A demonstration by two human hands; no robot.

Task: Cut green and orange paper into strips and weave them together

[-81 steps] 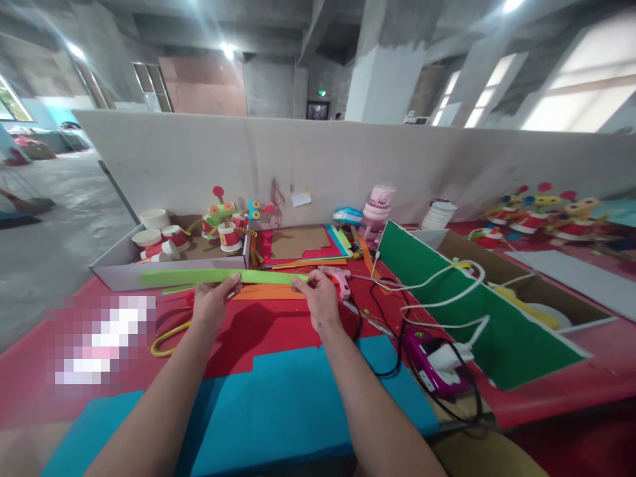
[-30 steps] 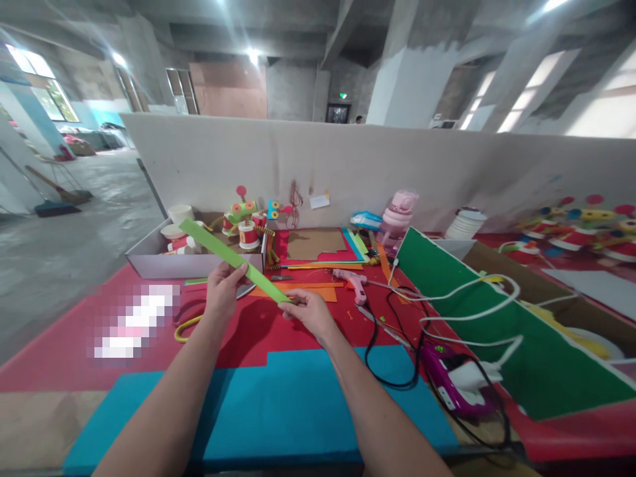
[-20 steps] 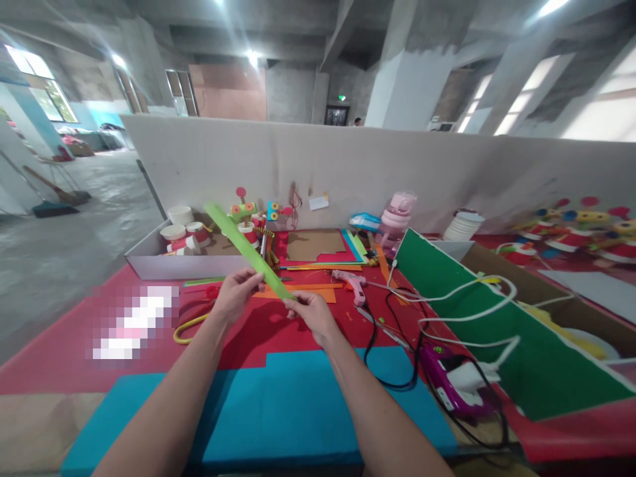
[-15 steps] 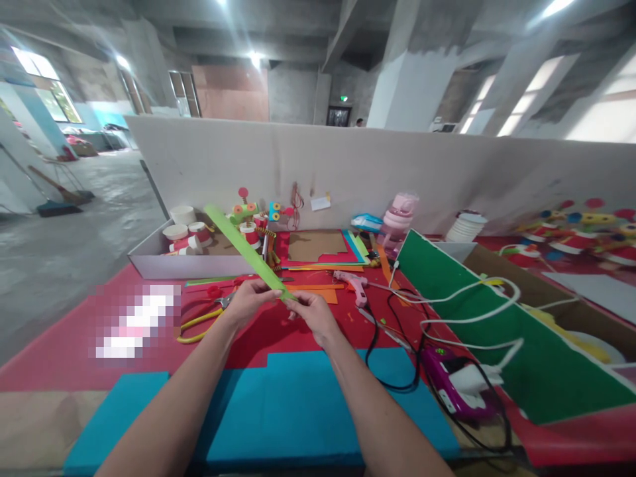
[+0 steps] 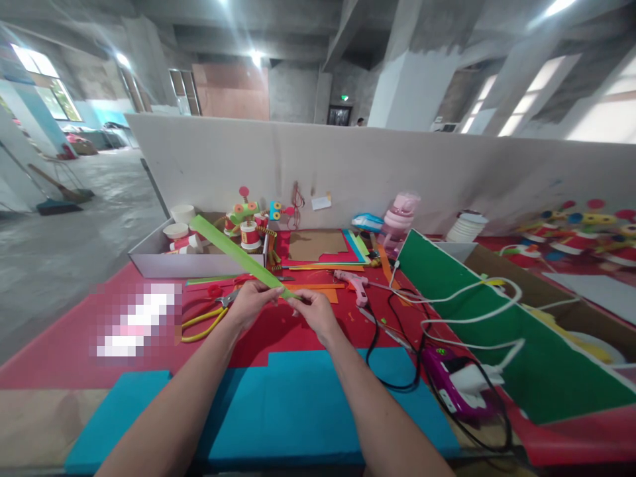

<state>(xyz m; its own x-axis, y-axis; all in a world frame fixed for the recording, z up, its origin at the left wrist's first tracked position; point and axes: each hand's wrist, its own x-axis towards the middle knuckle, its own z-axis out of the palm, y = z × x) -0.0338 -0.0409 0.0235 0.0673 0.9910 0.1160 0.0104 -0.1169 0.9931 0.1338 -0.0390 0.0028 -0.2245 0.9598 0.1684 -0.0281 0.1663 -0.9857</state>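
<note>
A long light-green strip [image 5: 236, 254] slants from upper left down to my two hands, above the red table covering. My left hand [image 5: 252, 303] pinches it near its lower end, with the thumb along the edge. Close beside it, my right hand [image 5: 314, 313] grips the lower tip between thumb and fingers. Yellow-handled pliers [image 5: 206, 323] lie just left of my left hand. A pink glue gun [image 5: 355, 286] rests to the right of my right hand, and orange strips [image 5: 325, 293] lie behind the hands.
Blue sheets [image 5: 293, 404] cover the front edge. At the back left, a white box [image 5: 199, 265] holds paper cups beside robot-like figures [image 5: 246, 215]. On the right are a green-sided box [image 5: 477, 331], a purple power strip [image 5: 454, 384], loose cables and a pink bottle [image 5: 399, 218].
The green strip's far end has swung left and slightly down. My left hand has shifted a little, and both hands still hold the strip.
</note>
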